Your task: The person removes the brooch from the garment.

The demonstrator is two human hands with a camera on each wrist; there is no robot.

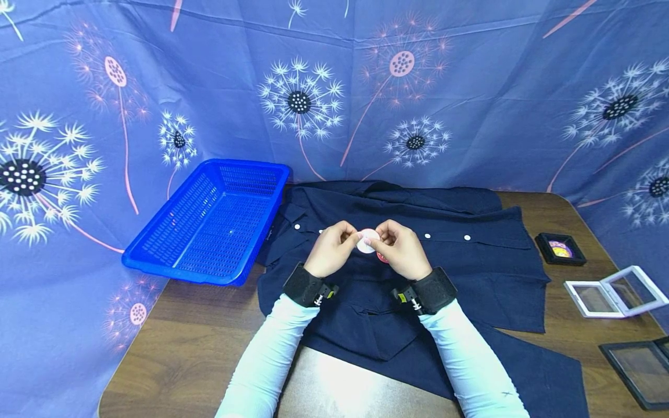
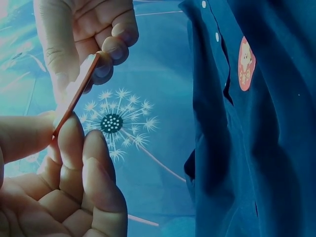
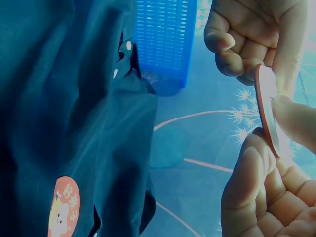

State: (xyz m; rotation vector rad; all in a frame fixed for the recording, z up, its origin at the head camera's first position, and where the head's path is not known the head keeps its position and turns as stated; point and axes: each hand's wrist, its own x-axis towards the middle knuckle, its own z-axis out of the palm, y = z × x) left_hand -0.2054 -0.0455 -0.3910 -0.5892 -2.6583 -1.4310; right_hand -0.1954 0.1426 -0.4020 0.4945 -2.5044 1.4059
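Head view: a thin round disc with a white face and a red edge, held up above the shirt between my two hands. My left hand pinches one side between thumb and fingers; my right hand pinches the opposite side in the same way. Both wrist views show the disc nearly edge-on. Below it lies a dark navy shirt with white buttons, spread over the table. A red round badge, bearing a pale cartoon figure and lettering, sits on the shirt, partly covered by my right hand in the head view. To the left stands a blue mesh basket, beside the shirt. To the right lie a small black box with a colourful round piece inside, an opened white frame with clear panes, and, nearer me, a black frame. A blue dandelion-print cloth hangs behind
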